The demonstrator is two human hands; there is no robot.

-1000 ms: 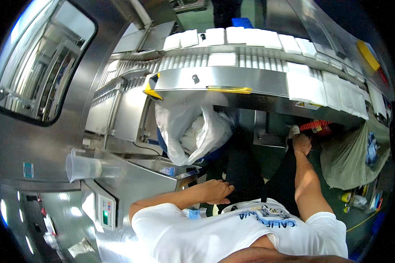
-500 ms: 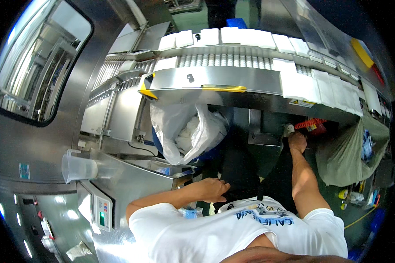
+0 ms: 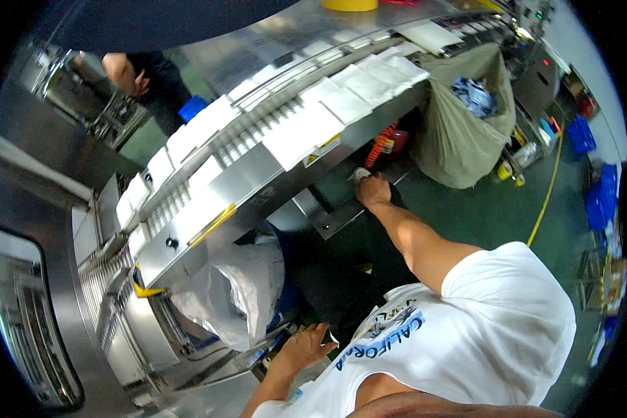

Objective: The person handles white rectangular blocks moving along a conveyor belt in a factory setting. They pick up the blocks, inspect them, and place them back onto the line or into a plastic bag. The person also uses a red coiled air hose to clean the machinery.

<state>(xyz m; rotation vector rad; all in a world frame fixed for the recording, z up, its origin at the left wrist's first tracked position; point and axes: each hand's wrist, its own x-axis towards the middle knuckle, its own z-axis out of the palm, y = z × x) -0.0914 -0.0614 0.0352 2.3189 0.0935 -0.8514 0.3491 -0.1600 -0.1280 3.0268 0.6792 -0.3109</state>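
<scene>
My left hand (image 3: pixel 306 346) is held low in front of my body, its fingers spread and nothing in them, near a bin (image 3: pixel 280 292) lined with a white plastic bag (image 3: pixel 240 306). My right arm reaches forward and down, and my right hand (image 3: pixel 374 190) is closed with its fingers curled under. What it holds, if anything, is hidden. Just beyond it shows a small pale thing (image 3: pixel 361 174), too blurred to name, beside a red coiled hose (image 3: pixel 381 146). Above, flat white pieces (image 3: pixel 369 78) lie along a roller conveyor (image 3: pixel 251 136).
A steel conveyor guard (image 3: pixel 219 209) with a yellow strip runs between me and the rollers. An olive cloth sack (image 3: pixel 460 153) with blue cloth in it hangs at the right. Across the conveyor a co-worker's arm (image 3: pixel 122 75) shows, near a blue bin (image 3: pixel 192 109).
The view has turned to the right, so the conveyor now slants and the sack shows more fully. The scale and clear jug have left the picture. My right hand stays near the hose.
</scene>
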